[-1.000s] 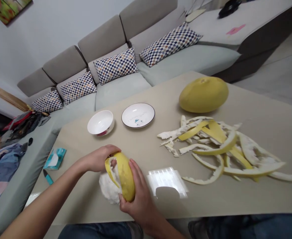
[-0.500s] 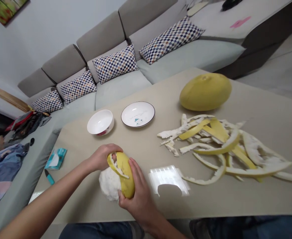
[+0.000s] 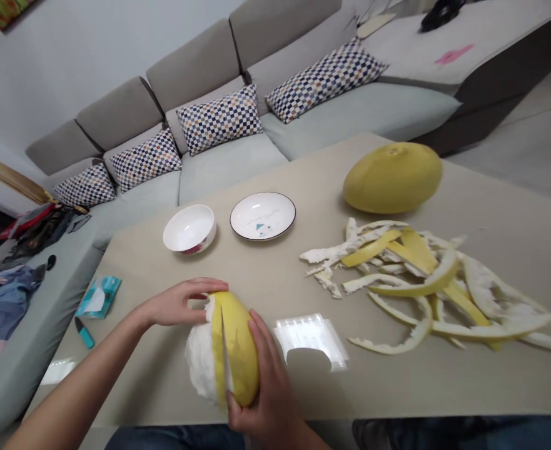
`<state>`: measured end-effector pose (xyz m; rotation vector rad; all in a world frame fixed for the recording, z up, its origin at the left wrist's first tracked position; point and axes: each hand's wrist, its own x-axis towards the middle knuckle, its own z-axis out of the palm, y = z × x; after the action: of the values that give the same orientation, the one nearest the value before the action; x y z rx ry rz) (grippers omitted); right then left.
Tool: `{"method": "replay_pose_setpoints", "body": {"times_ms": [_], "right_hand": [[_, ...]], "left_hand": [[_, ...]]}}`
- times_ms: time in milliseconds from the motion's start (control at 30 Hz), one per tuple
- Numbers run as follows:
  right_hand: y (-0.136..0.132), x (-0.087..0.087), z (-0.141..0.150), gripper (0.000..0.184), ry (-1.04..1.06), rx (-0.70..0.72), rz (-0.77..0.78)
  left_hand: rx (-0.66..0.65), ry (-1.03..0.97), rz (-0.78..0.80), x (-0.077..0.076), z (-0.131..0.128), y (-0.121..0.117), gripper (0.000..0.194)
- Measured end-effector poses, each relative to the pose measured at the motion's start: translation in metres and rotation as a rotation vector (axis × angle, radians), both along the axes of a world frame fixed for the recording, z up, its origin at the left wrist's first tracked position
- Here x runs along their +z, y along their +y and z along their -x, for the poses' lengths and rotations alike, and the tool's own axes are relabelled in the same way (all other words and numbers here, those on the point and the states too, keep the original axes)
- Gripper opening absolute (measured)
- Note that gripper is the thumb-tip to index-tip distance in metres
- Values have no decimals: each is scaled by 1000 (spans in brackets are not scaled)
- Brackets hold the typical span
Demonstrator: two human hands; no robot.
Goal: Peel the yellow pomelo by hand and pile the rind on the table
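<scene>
Over the near edge of the table I hold a partly peeled pomelo [image 3: 240, 353]. White pith shows on its left side; yellow rind covers the right. A narrow strip of rind [image 3: 219, 356] lies along the border, split from the remaining rind by a long open cut. My left hand [image 3: 181, 303] rests its fingers on the fruit's upper end, with the thumb partly hidden behind it. Wrapped round the right side is my right hand [image 3: 268, 381], its thumb near the lower end of the cut.
Peeled rind strips [image 3: 425, 281] are heaped on the right, with a whole pomelo [image 3: 392, 178] behind them. A white bowl [image 3: 189, 230] and a plate [image 3: 262, 216] stand farther back. To the left lie a tissue pack [image 3: 99, 297] and a teal-handled knife-like tool [image 3: 84, 334].
The strip, earlier bent away from the fruit at its top, now lies along the pomelo. My left fingers have straightened over the upper end, and the fruit has turned.
</scene>
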<state>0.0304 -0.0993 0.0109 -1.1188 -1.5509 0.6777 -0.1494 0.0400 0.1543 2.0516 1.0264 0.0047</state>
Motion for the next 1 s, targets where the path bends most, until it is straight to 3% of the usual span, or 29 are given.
{"method": "replay_pose_setpoints", "body": {"times_ms": [200, 400, 567, 667, 767, 900, 1000], "right_hand": [[-1, -3, 5, 101, -21, -50, -85], [0, -3, 6, 98, -23, -81, -102], [0, -5, 8, 98, -11, -103, -83], [1, -6, 7, 99, 3, -107, -81], [2, -7, 6, 99, 4, -108, -73], [2, -5, 6, 99, -5, -88, -82], [1, -3, 7, 98, -20, -98, -76]], "left_hand": [[-119, 67, -293, -6, -8, -5, 48], [-193, 70, -357, -5, -19, -4, 53], [-117, -48, -422, -25, -21, -3, 55], [-17, -127, -398, -36, -20, -3, 49], [46, -171, -292, -37, -16, -3, 43], [-7, -165, -178, -30, -9, 0, 39], [-12, -203, -213, -31, -10, 1, 36]]}}
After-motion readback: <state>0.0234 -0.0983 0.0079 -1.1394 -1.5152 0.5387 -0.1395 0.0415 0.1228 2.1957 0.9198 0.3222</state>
